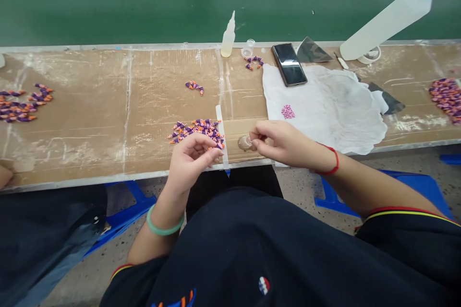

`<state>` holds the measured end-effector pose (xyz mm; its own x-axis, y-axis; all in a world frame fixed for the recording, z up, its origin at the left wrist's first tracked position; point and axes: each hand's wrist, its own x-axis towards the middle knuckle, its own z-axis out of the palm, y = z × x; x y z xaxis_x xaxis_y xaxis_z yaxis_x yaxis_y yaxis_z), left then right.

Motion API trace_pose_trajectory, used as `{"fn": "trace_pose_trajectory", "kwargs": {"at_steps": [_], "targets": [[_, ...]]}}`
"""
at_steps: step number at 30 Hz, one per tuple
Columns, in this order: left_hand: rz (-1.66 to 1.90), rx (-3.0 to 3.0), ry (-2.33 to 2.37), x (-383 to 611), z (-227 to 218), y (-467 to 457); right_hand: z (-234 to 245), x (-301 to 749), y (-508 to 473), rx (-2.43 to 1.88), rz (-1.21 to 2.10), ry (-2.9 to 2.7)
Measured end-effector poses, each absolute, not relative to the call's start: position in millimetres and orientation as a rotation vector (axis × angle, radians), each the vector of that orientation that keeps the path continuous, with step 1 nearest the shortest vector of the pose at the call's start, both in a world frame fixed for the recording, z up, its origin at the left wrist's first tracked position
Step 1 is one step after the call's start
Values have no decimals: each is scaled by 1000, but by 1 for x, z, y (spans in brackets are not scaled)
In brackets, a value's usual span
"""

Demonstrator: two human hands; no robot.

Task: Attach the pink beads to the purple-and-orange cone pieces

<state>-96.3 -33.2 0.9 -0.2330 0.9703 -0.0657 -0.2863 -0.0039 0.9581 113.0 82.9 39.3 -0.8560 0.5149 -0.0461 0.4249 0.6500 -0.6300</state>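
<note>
My left hand is closed, thumb and forefinger pinching a small purple-and-orange figure. Beside and behind those fingers lies a pile of similar purple, orange and pink figures. A narrow white strip runs just right of the pile. My right hand has its fingers pinched together at a small round clear dish. Whatever sits between those fingertips is too small to make out. On a white cloth past the right hand is a cluster of tiny pink pieces.
Along the back stand a dropper bottle, a small clear cup and a phone. A large blue-tipped bottle leans at the right beside a tape roll. More figures lie left and far right.
</note>
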Motion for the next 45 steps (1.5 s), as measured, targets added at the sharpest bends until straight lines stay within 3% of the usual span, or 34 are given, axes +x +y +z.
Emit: {"fn": "trace_pose_trajectory", "kwargs": {"at_steps": [3,7,45], "targets": [[1493,877,1066,-85,17,-39,57,109,70,-805,1658,-2253],[1492,896,1018,-72,36,-44,72,104,55,-751,1932,-1954],[1496,973,1107,-59,46,-47,81,112,45,-516,1300,-2289]]}}
